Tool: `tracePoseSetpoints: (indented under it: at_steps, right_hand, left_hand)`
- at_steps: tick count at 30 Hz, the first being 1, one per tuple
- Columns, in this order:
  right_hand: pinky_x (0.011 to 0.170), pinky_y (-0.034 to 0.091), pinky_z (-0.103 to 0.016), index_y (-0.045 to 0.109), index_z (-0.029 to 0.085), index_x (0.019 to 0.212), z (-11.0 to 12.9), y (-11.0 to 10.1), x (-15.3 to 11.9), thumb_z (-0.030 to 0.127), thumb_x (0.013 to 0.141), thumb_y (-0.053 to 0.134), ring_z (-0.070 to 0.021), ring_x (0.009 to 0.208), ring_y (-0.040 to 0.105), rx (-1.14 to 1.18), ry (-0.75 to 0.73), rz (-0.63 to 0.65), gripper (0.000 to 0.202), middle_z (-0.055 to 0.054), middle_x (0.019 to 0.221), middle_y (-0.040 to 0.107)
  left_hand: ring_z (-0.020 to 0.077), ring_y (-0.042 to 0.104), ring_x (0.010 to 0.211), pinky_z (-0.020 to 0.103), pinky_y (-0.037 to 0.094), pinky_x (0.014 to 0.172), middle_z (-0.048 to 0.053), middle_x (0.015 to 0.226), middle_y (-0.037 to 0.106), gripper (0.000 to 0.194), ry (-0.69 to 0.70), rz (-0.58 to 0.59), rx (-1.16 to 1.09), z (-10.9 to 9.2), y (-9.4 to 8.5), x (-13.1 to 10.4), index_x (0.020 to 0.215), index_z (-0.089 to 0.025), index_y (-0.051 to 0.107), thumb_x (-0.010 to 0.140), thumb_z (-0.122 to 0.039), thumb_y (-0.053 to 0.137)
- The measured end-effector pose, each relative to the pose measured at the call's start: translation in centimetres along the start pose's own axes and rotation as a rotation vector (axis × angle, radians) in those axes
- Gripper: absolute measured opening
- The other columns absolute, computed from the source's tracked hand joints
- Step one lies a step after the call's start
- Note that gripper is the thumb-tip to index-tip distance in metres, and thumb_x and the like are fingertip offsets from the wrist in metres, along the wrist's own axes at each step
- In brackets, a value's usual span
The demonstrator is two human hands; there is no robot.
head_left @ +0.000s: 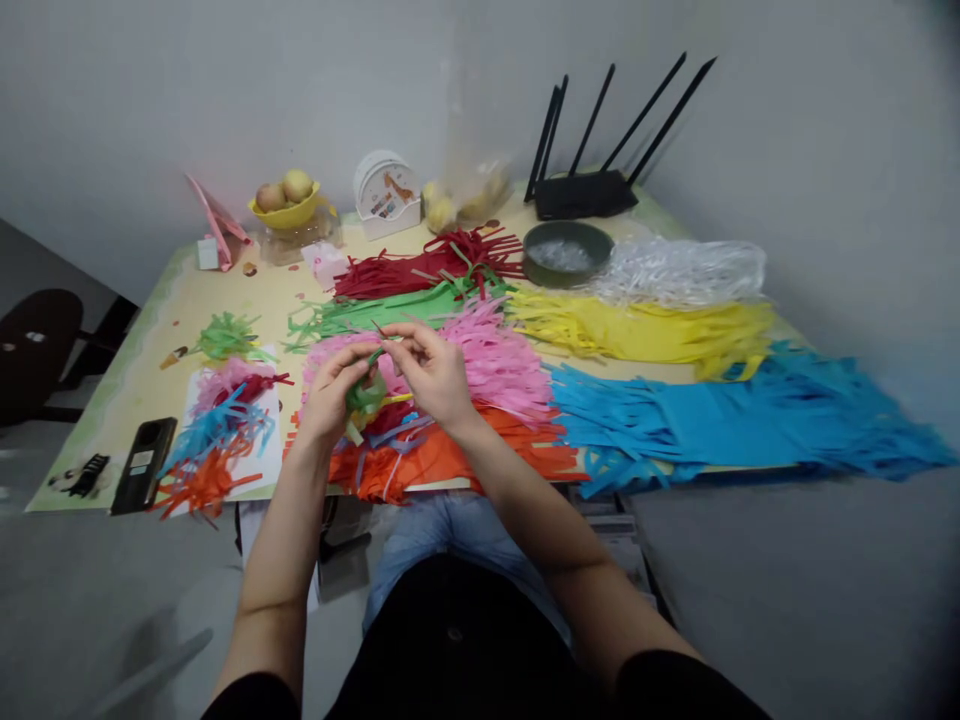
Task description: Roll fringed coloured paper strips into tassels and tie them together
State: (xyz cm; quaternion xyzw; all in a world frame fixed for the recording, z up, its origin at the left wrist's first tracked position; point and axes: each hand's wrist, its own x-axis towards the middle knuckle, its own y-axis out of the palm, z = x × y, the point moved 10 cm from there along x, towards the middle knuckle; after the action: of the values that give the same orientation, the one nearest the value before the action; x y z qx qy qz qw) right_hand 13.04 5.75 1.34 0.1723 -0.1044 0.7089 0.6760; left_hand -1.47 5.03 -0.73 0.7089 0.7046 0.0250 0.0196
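Green paper tuft [366, 397]: left hand [324, 395] pinching; right hand [433, 378] pinching thin dark piece [379, 329]; pink fringed paper [504, 368] behind.

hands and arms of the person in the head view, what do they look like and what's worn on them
The left hand and right hand are gloveless, with no watch visible. Both forearms are bare; plain black sleeves end above the elbows.

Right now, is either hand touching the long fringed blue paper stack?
No: the left hand and right hand are over the fringed pink paper, with the blue stack apart to their right.
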Motion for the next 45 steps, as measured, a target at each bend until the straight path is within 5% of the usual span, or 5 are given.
tracePoseSetpoints:
  at_steps: [6,13,19,39,45]
  right_hand:
    - [0.053,0.037,-0.021,0.065,0.016,0.09,-0.8,0.1,0.0,0.042,0.087,0.064,-0.0078,0.051,0.049,0.04,0.075,0.021,0.026,0.005,0.059,0.055]
    - [0.046,0.028,-0.021,0.064,0.016,0.083,-0.2,1.1,-1.1,0.051,0.084,0.066,-0.0056,0.045,0.037,0.14,0.105,0.125,0.036,0.007,0.052,0.048]
    - [0.048,0.029,-0.021,0.065,0.015,0.082,0.0,2.2,-1.4,0.054,0.085,0.065,-0.0056,0.047,0.036,0.155,0.12,0.196,0.038,0.005,0.056,0.052]
    - [0.041,0.033,-0.016,0.049,0.019,0.114,-2.3,3.3,-1.4,0.06,0.078,0.073,-0.0057,0.04,0.043,0.313,0.295,0.361,0.059,0.012,0.049,0.053]
    - [0.039,0.036,-0.018,0.059,0.017,0.086,-3.5,2.9,-1.6,0.059,0.073,0.076,-0.0069,0.044,0.05,0.205,0.32,0.36,0.047,0.004,0.059,0.06]
  left_hand:
    - [0.0145,0.058,0.074,0.025,0.046,0.071,0.002,0.078,0.067,0.026,0.225,-0.091,0.3,-2.4,-0.6,-0.5,0.079,-0.017,0.071,0.068,-0.038,0.082]
    - [0.0091,0.053,0.059,0.02,0.042,0.056,0.0,0.066,0.06,0.039,-0.015,-0.039,-0.169,0.1,-1.1,0.1,0.078,-0.014,0.072,0.062,-0.046,0.088]
    - [0.0097,0.051,0.058,0.02,0.04,0.051,0.0,0.067,0.058,0.035,-0.064,0.033,-0.156,0.6,-0.6,-0.1,0.078,-0.015,0.072,0.068,-0.046,0.084]
    - [0.0113,0.041,0.054,0.024,0.033,0.052,-0.001,0.06,0.051,0.044,0.033,0.236,0.267,-1.1,0.7,-0.8,0.068,-0.017,0.062,0.077,-0.058,0.072]
    - [0.0188,0.061,0.074,0.029,0.046,0.073,0.005,0.079,0.07,0.026,0.222,0.265,0.613,-2.1,1.8,-1.7,0.077,-0.017,0.072,0.09,-0.036,0.059]
